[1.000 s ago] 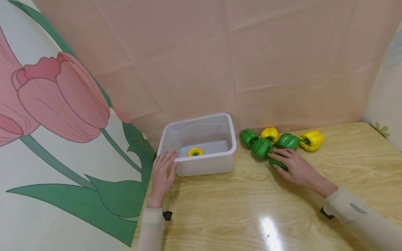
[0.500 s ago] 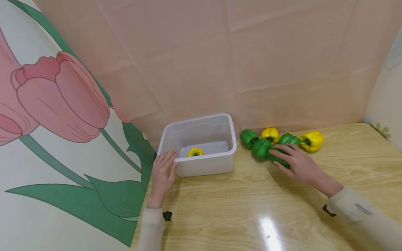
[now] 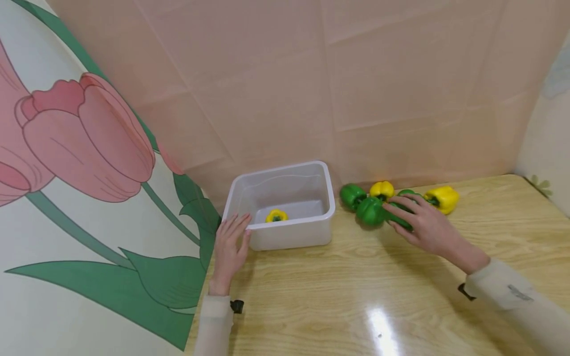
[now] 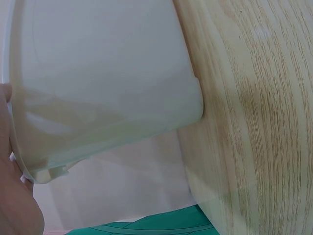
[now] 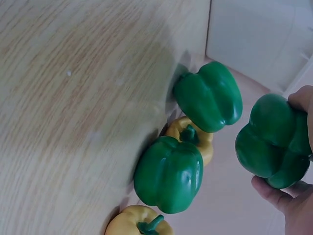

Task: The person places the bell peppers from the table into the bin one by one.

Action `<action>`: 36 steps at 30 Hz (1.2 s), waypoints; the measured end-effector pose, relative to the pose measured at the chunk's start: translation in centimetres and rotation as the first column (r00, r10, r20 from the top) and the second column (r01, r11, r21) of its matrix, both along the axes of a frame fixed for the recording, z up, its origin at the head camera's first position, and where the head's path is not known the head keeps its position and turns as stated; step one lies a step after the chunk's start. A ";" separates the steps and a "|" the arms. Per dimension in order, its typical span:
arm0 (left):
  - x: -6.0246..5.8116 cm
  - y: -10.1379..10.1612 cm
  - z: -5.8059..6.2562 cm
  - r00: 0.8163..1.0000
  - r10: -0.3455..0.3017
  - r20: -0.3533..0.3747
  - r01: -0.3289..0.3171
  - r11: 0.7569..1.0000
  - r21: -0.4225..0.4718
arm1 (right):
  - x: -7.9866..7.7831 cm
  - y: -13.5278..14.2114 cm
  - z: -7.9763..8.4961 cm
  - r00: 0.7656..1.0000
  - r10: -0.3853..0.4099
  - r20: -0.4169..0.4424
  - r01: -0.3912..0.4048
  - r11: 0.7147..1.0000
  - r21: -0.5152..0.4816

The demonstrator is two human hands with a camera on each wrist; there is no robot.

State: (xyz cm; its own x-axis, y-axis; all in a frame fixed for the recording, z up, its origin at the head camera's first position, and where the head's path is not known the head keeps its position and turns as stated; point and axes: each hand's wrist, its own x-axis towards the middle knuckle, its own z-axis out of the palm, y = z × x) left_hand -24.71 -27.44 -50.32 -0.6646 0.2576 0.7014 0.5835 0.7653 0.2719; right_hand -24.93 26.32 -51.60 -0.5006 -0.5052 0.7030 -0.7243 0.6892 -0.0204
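Observation:
My right hand (image 3: 427, 228) grips a green bell pepper (image 5: 274, 142), its thumb and fingers on either side; in the right wrist view it is clear of the table. Beside it in the head view sit two green bell peppers (image 3: 370, 211) and a yellow bell pepper (image 3: 381, 190). Another green bell pepper (image 3: 406, 192) is partly hidden behind my right hand, with a second yellow bell pepper (image 3: 444, 199) to its right. My left hand (image 3: 230, 244) holds the near left corner of a whitish plastic box (image 3: 289, 235) by its rim. One yellow bell pepper (image 3: 276, 215) lies inside.
The wooden table (image 3: 311, 296) meets a pinkish cloth backdrop (image 3: 276, 89) along its back edge. On the left a wall with a painted tulip (image 3: 89, 138) borders the table. The box stands close to the backdrop.
My right hand has moved slightly right and up in the head view, with the green bell pepper in its grip. My left hand and the box have stayed in place.

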 end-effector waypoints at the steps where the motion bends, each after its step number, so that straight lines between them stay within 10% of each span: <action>1: 0.0 0.0 0.0 1.000 0.001 0.002 -0.001 1.000 -0.001 | 0.0 0.0 0.0 1.000 -0.003 0.003 0.003 1.000 0.002; 36: 0.2 -0.1 0.0 1.000 0.008 0.010 -0.008 1.000 -0.005 | -0.5 -0.7 3.6 1.000 0.002 -0.023 -0.001 1.000 0.011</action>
